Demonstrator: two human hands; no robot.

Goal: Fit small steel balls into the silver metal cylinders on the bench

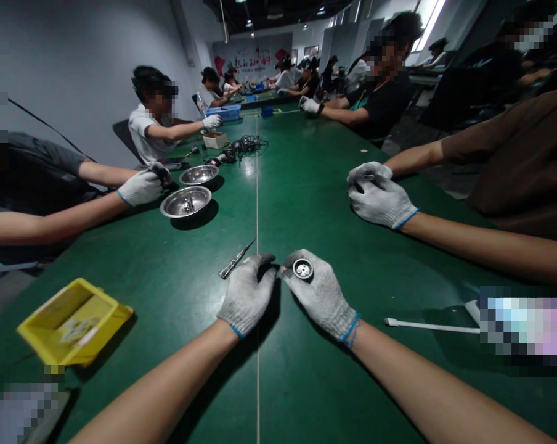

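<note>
Both my hands wear grey knit gloves and rest close together on the green table (pixel 306 203). My right hand (pixel 320 293) is closed around a small round metal part (pixel 302 269), which sits on top of the fingers. My left hand (pixel 248 293) is curled with its fingertips pinched right beside that part; what they hold is too small to make out. A pair of metal tweezers (pixel 236 259) lies on the table just beyond my left hand.
A yellow bin (pixel 73 320) stands at front left. Two metal bowls (pixel 186 202) sit further left by a co-worker's gloved hand (pixel 142 186). Another person's gloved hands (pixel 378 194) work at the right. A white strip (pixel 430 325) lies at front right. Cables (pixel 244 147) lie further back.
</note>
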